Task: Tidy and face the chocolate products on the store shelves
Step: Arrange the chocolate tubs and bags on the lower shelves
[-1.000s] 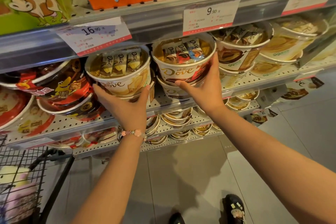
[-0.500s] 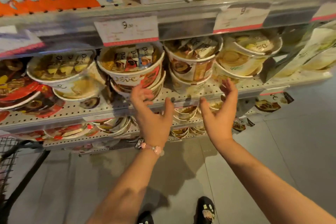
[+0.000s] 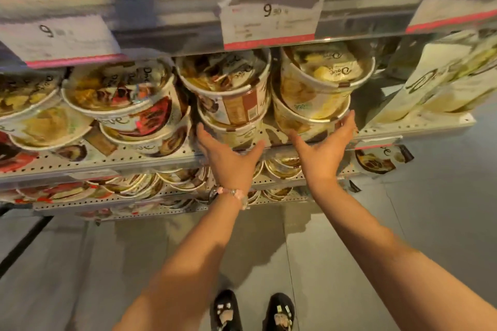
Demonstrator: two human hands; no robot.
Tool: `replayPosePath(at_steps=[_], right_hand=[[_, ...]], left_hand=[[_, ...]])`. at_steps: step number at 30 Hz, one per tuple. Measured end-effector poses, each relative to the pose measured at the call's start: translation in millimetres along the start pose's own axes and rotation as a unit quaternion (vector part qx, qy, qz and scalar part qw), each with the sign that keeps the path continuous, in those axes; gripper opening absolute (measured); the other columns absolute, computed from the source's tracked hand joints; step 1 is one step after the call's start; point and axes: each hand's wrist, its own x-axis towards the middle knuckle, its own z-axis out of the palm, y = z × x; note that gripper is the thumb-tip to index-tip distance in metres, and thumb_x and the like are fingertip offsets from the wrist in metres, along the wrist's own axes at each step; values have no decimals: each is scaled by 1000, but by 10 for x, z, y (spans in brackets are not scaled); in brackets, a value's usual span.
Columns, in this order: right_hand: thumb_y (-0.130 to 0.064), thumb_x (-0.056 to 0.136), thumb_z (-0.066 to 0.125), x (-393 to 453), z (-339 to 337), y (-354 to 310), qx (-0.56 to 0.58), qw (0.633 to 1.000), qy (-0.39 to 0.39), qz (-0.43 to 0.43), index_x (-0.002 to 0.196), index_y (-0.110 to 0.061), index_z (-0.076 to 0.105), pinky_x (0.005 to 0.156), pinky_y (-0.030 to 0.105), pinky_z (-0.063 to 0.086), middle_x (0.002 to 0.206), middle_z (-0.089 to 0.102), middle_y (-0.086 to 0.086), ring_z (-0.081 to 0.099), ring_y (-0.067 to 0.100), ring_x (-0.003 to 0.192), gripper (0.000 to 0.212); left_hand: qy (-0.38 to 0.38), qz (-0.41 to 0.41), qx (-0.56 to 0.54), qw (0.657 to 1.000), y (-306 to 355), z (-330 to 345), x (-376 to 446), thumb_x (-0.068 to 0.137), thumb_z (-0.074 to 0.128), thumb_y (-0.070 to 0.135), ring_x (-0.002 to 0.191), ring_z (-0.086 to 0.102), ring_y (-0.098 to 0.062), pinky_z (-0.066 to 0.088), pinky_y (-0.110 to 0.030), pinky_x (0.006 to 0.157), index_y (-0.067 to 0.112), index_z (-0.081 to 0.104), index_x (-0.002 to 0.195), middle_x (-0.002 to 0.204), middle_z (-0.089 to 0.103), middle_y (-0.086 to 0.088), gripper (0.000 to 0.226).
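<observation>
Stacked round Dove chocolate tubs fill the perforated shelf [image 3: 161, 160]. My left hand [image 3: 228, 161] reaches under the middle stack, fingers and thumb spread either side of its lower tub [image 3: 236, 133]. That stack's top tub [image 3: 234, 99] shows a brown back label. My right hand [image 3: 322, 153] is spread the same way against the lower pale yellow tub [image 3: 301, 119] of the stack to the right, whose upper tub [image 3: 325, 80] leans forward. A red-and-cream Dove tub [image 3: 129, 105] stands to the left.
Price tags [image 3: 269, 24] hang on the rail of the shelf above. Pale Dove bags [image 3: 443, 80] lean at the right end. More tubs [image 3: 174, 180] lie on the lower shelves. Grey floor tiles and my black shoes [image 3: 226, 309] are below.
Both hands let go of the two left tubs, moved right with the view, and now reach up to the bases of the middle and right stacks.
</observation>
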Motion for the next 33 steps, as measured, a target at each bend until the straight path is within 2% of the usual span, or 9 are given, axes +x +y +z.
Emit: replayPosePath(at_steps=[4,9,12,14,16,18,24,28,33], right_hand=[[-27,57,90,161,101,12,36,999,-3,-17,146,-7,17,103,-1,16,145,29,11,28,18,137,117],[-28,54,91,234,66,21,27,999,-21,-17,144,-10,22,111,17,27,143,35,6,33,15,135,115],[-26,55,91,275,10,19,22,999,-33,-13,142,-12,24,100,2,28,141,38,4,38,9,129,110],[-26,55,91,307,-26,21,21,999,-47,-12,141,-14,24,97,0,29,139,40,3,40,7,126,109],[-27,55,91,342,-74,25,23,997,-68,-7,141,-17,23,103,11,34,138,42,2,42,9,127,110],[-29,55,91,374,-144,30,18,996,-92,-6,141,-18,21,105,20,37,137,43,1,43,10,126,111],[-24,59,89,492,-384,90,-12,985,-170,-9,141,-14,20,89,1,32,133,45,-1,43,7,121,108],[-21,60,88,556,-477,140,-9,980,-199,-3,142,-15,21,84,-5,33,128,45,-7,44,5,118,106],[-31,59,89,571,-487,201,5,975,-220,2,143,-21,20,101,17,37,135,48,-4,46,9,125,109]], left_hand=[[22,-35,25,999,27,145,116,49,90,37,134,26,-20,28,-28,103,8,12,143,144,25,-8,125],[52,-21,7,998,-34,178,226,45,91,37,130,37,-20,28,-22,103,6,23,140,141,36,-11,121],[48,-2,11,999,-68,132,268,42,89,43,125,45,-18,38,-28,104,9,33,135,135,45,-8,114],[35,16,11,999,-71,95,283,44,90,38,122,47,-14,38,-20,101,11,37,133,134,46,-6,107],[15,34,20,999,-89,45,306,47,90,35,119,47,-9,35,-8,95,14,41,130,133,46,-3,99],[-13,42,30,999,-112,-12,341,46,87,45,117,49,-7,36,-11,98,13,46,128,131,49,-1,97],[-61,28,49,997,-135,-117,394,44,80,55,121,49,-12,37,-21,103,13,39,134,133,49,-4,108],[-106,37,36,993,-204,-188,457,54,89,27,113,39,5,22,6,93,13,33,136,131,42,8,101],[-160,10,15,987,-255,-334,584,43,88,43,126,45,-11,34,-38,110,27,31,134,136,47,1,108]])
